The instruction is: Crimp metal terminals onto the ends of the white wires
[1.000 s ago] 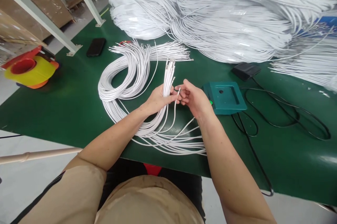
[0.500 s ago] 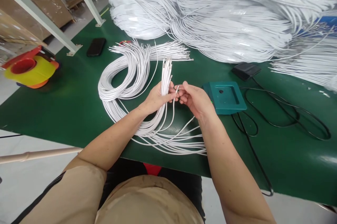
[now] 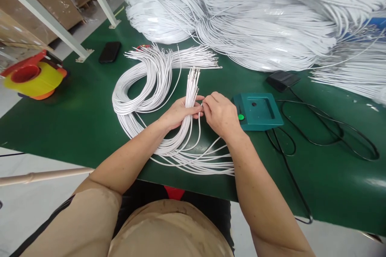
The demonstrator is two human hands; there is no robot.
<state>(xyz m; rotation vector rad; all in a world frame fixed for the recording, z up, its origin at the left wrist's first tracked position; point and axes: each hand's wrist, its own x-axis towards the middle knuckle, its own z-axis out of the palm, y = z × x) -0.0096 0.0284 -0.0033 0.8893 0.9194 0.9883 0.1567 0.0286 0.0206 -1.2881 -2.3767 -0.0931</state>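
Observation:
My left hand (image 3: 180, 111) is closed around a bundle of white cables (image 3: 191, 88), whose metal-tipped ends point up and away from me. One single cable (image 3: 199, 126) stands apart from the bundle, running up to my left fingertips. My right hand (image 3: 219, 111) pinches the tip of that cable, its fingers curled with the back of the hand upward. The tip itself is mostly hidden by the fingers. From the bundle the cables curve down and spread right over the green table (image 3: 87, 128). Further cables (image 3: 129, 96) lie coiled to the left.
A teal device (image 3: 256, 112) with a green button sits right of my hand, its black cord trailing. Behind it is a black box (image 3: 282, 81). Large heaps of white cable (image 3: 265, 27) fill the back. A phone (image 3: 110, 52) and a yellow-red tape dispenser (image 3: 36, 75) are at left.
My right hand has turned over, back upward, and its fingers have closed on the single cable's tip. The green button now shows. My left hand keeps the bundle nearly in place.

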